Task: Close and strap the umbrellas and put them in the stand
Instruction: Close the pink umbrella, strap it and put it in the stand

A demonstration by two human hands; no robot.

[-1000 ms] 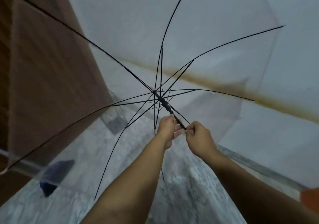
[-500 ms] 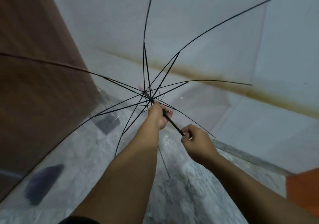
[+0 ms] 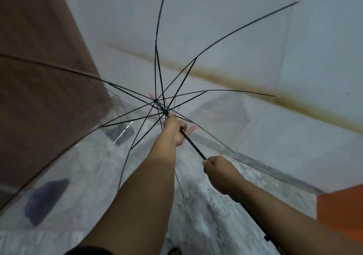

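A transparent umbrella with black ribs (image 3: 196,59) is open in front of me, its canopy facing away. My left hand (image 3: 173,130) grips the black shaft (image 3: 193,145) just below the runner where the ribs meet, one finger sticking out. My right hand (image 3: 221,173) grips the same shaft lower down, nearer to me. A clear box-shaped stand (image 3: 119,125) sits on the floor by the wall, seen through the canopy.
A brown door or panel (image 3: 45,82) fills the left side. White walls with a rusty stain line (image 3: 255,86) lie ahead. A dark blue object (image 3: 46,199) lies on the marble floor at lower left. An orange surface (image 3: 341,209) is at the right edge.
My hands have moved apart along the shaft: the left one slid up towards the runner, the right one drew back towards me. The canopy shifted left and up.
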